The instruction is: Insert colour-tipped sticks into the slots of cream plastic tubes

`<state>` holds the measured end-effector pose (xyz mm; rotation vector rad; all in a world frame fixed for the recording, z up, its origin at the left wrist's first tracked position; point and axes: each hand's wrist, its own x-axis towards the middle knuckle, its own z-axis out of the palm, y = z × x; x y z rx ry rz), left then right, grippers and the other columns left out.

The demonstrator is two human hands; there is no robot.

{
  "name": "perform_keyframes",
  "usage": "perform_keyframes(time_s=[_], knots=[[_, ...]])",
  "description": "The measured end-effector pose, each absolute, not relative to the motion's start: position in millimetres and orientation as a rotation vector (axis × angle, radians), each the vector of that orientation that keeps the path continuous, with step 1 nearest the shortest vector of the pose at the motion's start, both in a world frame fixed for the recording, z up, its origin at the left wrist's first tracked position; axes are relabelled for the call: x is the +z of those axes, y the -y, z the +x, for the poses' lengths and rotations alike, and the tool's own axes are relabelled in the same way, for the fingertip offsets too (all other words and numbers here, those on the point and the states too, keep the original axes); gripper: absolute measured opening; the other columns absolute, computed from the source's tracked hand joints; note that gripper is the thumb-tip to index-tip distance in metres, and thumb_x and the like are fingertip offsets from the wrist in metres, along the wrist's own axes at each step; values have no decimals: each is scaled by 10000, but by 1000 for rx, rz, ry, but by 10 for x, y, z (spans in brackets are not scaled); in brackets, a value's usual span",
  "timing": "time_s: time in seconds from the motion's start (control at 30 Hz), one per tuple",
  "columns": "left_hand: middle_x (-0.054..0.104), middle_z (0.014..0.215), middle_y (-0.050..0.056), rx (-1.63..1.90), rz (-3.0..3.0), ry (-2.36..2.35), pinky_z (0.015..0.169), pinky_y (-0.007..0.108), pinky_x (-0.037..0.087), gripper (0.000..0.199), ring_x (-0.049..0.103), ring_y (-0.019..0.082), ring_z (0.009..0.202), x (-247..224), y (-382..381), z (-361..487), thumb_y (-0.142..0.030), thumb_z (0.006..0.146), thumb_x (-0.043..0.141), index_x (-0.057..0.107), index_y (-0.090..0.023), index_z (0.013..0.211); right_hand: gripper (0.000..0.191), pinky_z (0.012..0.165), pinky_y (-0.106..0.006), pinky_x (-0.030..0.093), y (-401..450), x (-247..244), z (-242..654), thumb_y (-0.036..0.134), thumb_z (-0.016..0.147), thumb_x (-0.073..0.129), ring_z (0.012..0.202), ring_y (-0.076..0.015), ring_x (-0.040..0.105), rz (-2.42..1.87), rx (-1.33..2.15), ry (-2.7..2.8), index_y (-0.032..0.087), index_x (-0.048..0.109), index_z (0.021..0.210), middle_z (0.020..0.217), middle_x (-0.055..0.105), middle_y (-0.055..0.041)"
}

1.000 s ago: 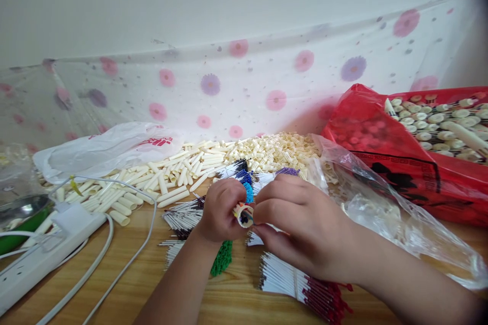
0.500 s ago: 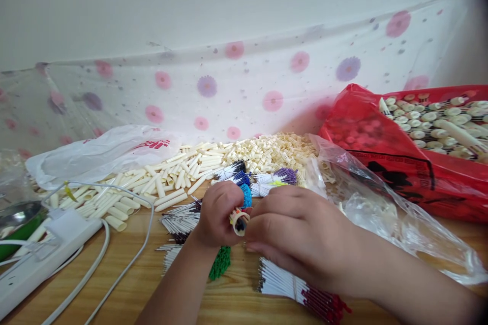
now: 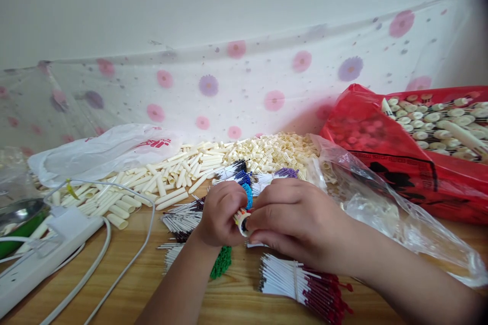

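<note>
My left hand (image 3: pixel 222 213) is closed around a cream plastic tube piece (image 3: pixel 241 222), its open end facing me with coloured bits at the rim. The fingers of my right hand (image 3: pixel 290 218) are bent together at that open end; what they pinch, if anything, is hidden. A banded bundle of white sticks with dark red ends (image 3: pixel 301 282) lies below my right hand. Green-tipped sticks (image 3: pixel 221 263) are beneath my left wrist. Behind the hands are bundles with light blue (image 3: pixel 247 195), dark blue and purple tips (image 3: pixel 285 173).
Cream tubes (image 3: pixel 163 177) and small ribbed pieces (image 3: pixel 272 152) are heaped at the back. A red bag (image 3: pixel 381 162) of assembled pieces stands right, beside clear plastic (image 3: pixel 381 213). At left are a white power strip (image 3: pixel 49 249), cables, a green bowl (image 3: pixel 23 233) and a white bag (image 3: pixel 99 155).
My right fingers have moved onto the tube's open end, covering part of it. The tube has tilted slightly. The red-tipped bundle shows more from under my right hand.
</note>
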<state>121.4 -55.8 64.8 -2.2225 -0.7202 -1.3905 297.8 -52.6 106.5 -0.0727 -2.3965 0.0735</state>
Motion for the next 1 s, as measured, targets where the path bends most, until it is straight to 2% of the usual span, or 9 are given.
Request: perform_keyframes(time_s=[0.13, 0.23, 0.33, 0.47, 0.67, 0.83, 1.0], knots=[[492, 569, 28, -1387, -2245, 734, 451, 271, 390, 434, 477, 140, 498, 648, 560, 1205, -596, 772, 356, 420, -184, 651, 143, 631, -255, 372, 511, 1063, 2979, 212, 820, 502, 688, -127, 521, -66, -57, 2401, 152, 631, 834, 772, 616, -27], [489, 577, 26, -1394, -2257, 744, 462, 273, 387, 299, 473, 142, 507, 633, 556, 1196, -458, 781, 427, 421, -185, 658, 146, 586, -266, 347, 507, 1061, 2976, 195, 817, 497, 626, -131, 479, -79, -208, 2387, 163, 638, 838, 743, 615, -16], [483, 582, 22, -1409, -2276, 757, 463, 268, 375, 145, 461, 140, 511, 608, 544, 1186, -302, 730, 471, 420, -185, 661, 154, 555, -271, 320, 501, 1052, 2966, 182, 821, 485, 598, -131, 442, -110, -319, 2381, 177, 640, 821, 729, 609, -2], [484, 595, 20, -1431, -2288, 746, 470, 265, 375, 67, 458, 137, 521, 583, 528, 1177, -208, 654, 484, 424, -184, 672, 165, 564, -277, 314, 502, 1033, 2951, 165, 829, 466, 618, -134, 432, -108, -374, 2378, 175, 629, 805, 732, 600, 3], [473, 581, 13, -1434, -2252, 769, 482, 267, 393, 59, 461, 138, 528, 585, 528, 1190, -203, 660, 478, 424, -183, 664, 165, 540, -273, 293, 526, 1027, 2940, 170, 826, 462, 603, -134, 406, -163, -386, 2387, 175, 615, 764, 686, 555, 2], [492, 580, 22, -1406, -2213, 768, 466, 262, 401, 154, 475, 137, 518, 593, 529, 1211, -316, 739, 455, 421, -181, 673, 180, 554, -277, 305, 530, 1020, 2920, 169, 829, 448, 606, -136, 414, -182, -383, 2390, 171, 601, 736, 684, 552, -3], [490, 567, 14, -1401, -2193, 767, 452, 257, 399, 189, 478, 133, 505, 609, 537, 1217, -344, 775, 414, 415, -188, 669, 143, 582, -278, 342, 516, 995, 2909, 165, 814, 475, 626, -139, 446, -149, -320, 2389, 159, 612, 774, 699, 569, -16]])
